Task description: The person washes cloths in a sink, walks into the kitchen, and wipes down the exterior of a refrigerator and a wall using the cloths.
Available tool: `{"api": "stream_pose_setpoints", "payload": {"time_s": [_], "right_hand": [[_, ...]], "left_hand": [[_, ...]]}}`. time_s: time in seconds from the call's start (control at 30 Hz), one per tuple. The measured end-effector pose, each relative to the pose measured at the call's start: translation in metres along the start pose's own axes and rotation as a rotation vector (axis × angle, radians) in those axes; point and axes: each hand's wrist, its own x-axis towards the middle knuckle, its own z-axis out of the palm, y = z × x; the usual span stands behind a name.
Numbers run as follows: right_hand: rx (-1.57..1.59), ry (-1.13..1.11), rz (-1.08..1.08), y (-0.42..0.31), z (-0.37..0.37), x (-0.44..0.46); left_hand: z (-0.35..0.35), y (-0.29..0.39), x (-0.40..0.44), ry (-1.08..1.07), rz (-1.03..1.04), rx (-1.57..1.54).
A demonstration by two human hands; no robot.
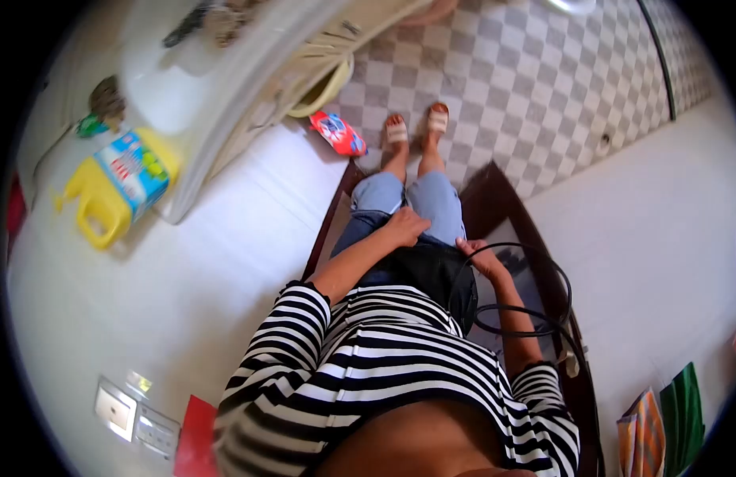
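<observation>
A black, soft bag-like thing [428, 270] lies across my lap, over blue denim. My left hand [405, 226] rests at its upper left edge with the fingers curled together; what they pinch is hidden. At its upper right edge, my right hand [481, 256] grips the black material, the thumb on top. A black cable [569, 286] hangs in loops beside my right forearm and runs down along my right side.
A yellow jug [118, 187] stands by a white basin [225, 103] at left. A red and blue packet [338, 133] lies near a yellow bucket [320, 89]. Dark door frame [495, 191], checkered floor [495, 87], wall switches [137, 417] and hanging cloths [662, 421] surround me.
</observation>
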Motion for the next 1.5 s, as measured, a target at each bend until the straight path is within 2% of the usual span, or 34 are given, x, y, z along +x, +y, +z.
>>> {"api": "stream_pose_setpoints", "payload": {"time_s": [0.07, 0.1, 0.17, 0.2, 0.23, 0.3, 0.33, 0.37, 0.43, 0.5, 0.57, 0.63, 0.7, 0.73, 0.77, 0.87, 0.9, 0.97, 1.03, 1.07, 1.17, 1.2, 1.3, 1.33, 1.43, 1.5], "right_hand": [[-0.074, 0.033, -0.099, 0.013, -0.02, 0.034], [-0.131, 0.157, -0.194, -0.018, -0.022, -0.009], [-0.202, 0.261, -0.337, -0.022, -0.04, -0.024], [-0.373, 0.163, -0.505, -0.067, -0.034, -0.012], [-0.692, 0.259, -0.582, -0.092, -0.05, -0.021], [-0.641, 0.554, -0.483, -0.113, -0.073, -0.033], [-0.66, 0.569, -0.563, -0.129, -0.071, -0.043], [-0.716, 0.67, -0.687, -0.16, -0.099, -0.022], [-0.576, 0.776, -0.838, -0.283, -0.107, -0.05], [-0.534, 0.824, -1.06, -0.379, -0.082, -0.082], [-0.546, 0.739, -1.191, -0.46, -0.06, -0.095], [-0.759, 0.695, -1.339, -0.523, -0.049, -0.074], [-0.811, 0.584, -1.369, -0.582, -0.026, -0.045], [-0.869, 0.563, -1.283, -0.607, -0.025, -0.021], [-0.926, 0.542, -1.195, -0.627, -0.024, 0.008], [-1.048, 0.715, -1.001, -0.675, -0.016, 0.11], [-0.987, 0.846, -0.887, -0.681, 0.01, 0.121], [-1.315, 1.027, -0.89, -0.678, 0.062, 0.093], [-1.451, 0.688, -1.056, -0.676, 0.077, 0.121], [-1.597, 0.514, -1.072, -0.685, 0.07, 0.132], [-1.806, 0.368, -0.781, -0.734, 0.051, 0.144], [-1.823, 0.401, -0.64, -0.749, 0.046, 0.156], [-1.314, 0.962, -0.834, -0.725, 0.057, 0.153], [-1.359, 1.002, -1.003, -0.711, 0.068, 0.156], [-1.607, 0.437, -1.173, -0.702, 0.047, 0.153], [-1.66, 0.597, -1.171, -0.723, 0.039, 0.157]], "left_hand": [[0.014, -0.011, 0.015, 0.098, -0.013, -0.096], [-0.032, 0.004, -0.008, 0.16, 0.045, -0.111], [-0.058, 0.012, -0.01, 0.186, 0.062, -0.199], [-0.082, -0.004, -0.042, 0.14, -0.079, -0.201], [-0.1, -0.004, -0.051, 0.263, -0.099, -0.195], [-0.131, 0.0, -0.086, 0.486, -0.149, -0.194], [-0.144, 0.013, -0.131, 0.488, -0.241, -0.315], [-0.157, -0.004, -0.125, 0.597, -0.234, -0.362], [-0.183, -0.041, -0.114, 0.821, -0.199, -0.456], [-0.202, -0.046, -0.131, 0.854, -0.254, -0.626], [-0.235, -0.04, -0.148, 0.957, -0.214, -0.904], [-0.252, -0.04, -0.154, 0.997, -0.185, -0.985], [-0.268, -0.036, -0.163, 1.055, -0.141, -1.023], [-0.278, -0.033, -0.164, 1.035, -0.172, -1.031], [-0.283, -0.03, -0.163, 1.063, -0.079, -1.149], [-0.303, -0.026, -0.161, 1.144, 0.191, -1.432], [-0.315, -0.02, -0.17, 1.151, 0.151, -1.481], [-0.345, -0.01, -0.184, 1.154, 0.095, -1.596], [-0.363, -0.02, -0.187, 1.185, 0.066, -1.572], [-0.368, -0.025, -0.184, 1.226, 0.046, -1.56], [-0.392, -0.037, -0.185, 1.336, 0.041, -1.631], [-0.404, -0.04, -0.192, 1.355, 0.059, -1.668], [-0.421, -0.056, -0.194, 1.426, 0.104, -1.761], [-0.424, -0.061, -0.194, 1.46, 0.086, -1.819], [-0.428, -0.085, -0.184, 1.535, 0.079, -1.96], [-0.426, -0.095, -0.183, 1.56, 0.088, -2.048]]}}
